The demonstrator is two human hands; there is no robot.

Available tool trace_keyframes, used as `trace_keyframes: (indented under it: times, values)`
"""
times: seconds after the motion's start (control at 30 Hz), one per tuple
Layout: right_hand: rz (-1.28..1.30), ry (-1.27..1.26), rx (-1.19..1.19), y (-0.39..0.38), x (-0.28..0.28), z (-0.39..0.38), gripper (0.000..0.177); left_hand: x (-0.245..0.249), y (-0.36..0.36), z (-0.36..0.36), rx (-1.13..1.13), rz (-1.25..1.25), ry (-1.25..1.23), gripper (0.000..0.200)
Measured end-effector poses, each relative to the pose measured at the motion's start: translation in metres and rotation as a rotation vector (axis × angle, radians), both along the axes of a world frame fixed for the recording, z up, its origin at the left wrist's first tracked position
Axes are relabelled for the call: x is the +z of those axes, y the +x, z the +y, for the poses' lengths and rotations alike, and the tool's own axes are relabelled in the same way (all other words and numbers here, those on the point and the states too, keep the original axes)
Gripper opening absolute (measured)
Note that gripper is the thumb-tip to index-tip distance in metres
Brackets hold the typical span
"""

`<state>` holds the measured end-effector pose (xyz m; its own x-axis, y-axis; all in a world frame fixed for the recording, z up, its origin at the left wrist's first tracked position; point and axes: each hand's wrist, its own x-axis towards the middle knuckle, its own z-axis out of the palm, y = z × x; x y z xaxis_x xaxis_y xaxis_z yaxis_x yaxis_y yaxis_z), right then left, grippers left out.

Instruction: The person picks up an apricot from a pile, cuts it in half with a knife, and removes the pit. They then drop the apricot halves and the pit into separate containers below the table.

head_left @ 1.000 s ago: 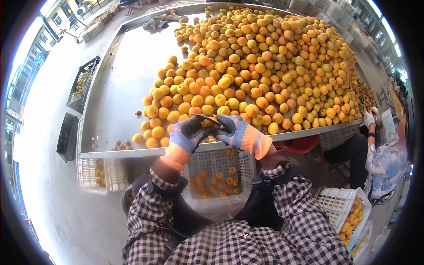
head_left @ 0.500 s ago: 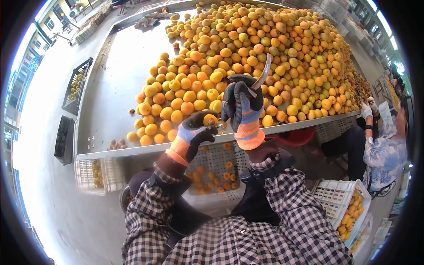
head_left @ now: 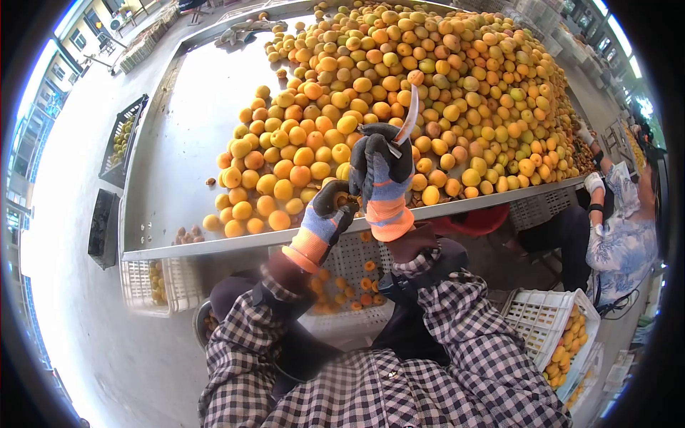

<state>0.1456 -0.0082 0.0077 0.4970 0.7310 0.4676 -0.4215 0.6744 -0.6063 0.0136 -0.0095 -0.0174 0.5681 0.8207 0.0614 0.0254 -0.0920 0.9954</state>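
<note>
My left hand [head_left: 330,212], in a black-palmed work glove with an orange cuff, is closed around a cut apricot [head_left: 343,200]. Only a small brownish part of the fruit shows between thumb and fingers. Beside it, nearly touching, my right hand [head_left: 382,165] wears a matching glove and grips a curved knife [head_left: 409,118]. The blade points up and away from me, and the glove hides the handle. Both hands are over the near edge of a metal table [head_left: 160,192], where a large heap of whole apricots [head_left: 428,64] lies.
Below my hands, a white crate [head_left: 342,324] holds split apricots. Another white crate [head_left: 546,328] of fruit stands at right. Pits [head_left: 189,234] lie near the table's left corner. A co-worker [head_left: 621,250] sits at the right, by a red basin [head_left: 474,221].
My left hand has moved slightly right and turned, so the apricot is now mostly covered. My right hand has shifted left with the knife, bringing the hands together. The co-worker's hands have separated.
</note>
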Motion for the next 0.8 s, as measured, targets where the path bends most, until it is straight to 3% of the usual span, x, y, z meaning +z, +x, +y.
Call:
trace_keyframes:
  times: [0.23, 0.33, 0.47, 0.53, 0.73, 0.8]
  values:
    - [-0.113, -0.167, -0.243, -0.008, -0.004, 0.011, 0.021, -0.014, 0.003, 0.006, 0.053, 0.085, 0.177, 0.026]
    - [0.255, -0.373, -0.073, -0.002, 0.017, 0.002, 0.02, 0.004, 0.002, 0.007, -0.008, 0.123, 0.331, 0.025]
    - [0.338, -0.482, -0.108, 0.007, 0.008, 0.008, 0.018, -0.005, 0.006, 0.008, -0.01, 0.086, 0.387, 0.024]
    - [0.657, -0.556, -0.023, 0.014, 0.0, 0.013, 0.02, -0.008, 0.011, 0.007, 0.058, -0.01, 0.445, 0.022]
    - [0.656, -0.612, -0.048, 0.027, -0.001, 0.016, 0.024, -0.013, 0.009, 0.022, 0.091, 0.148, 0.191, 0.013]
    - [0.61, -0.491, -0.168, 0.043, 0.009, 0.018, 0.024, -0.016, 0.005, 0.035, 0.111, 0.193, 0.159, 0.012]
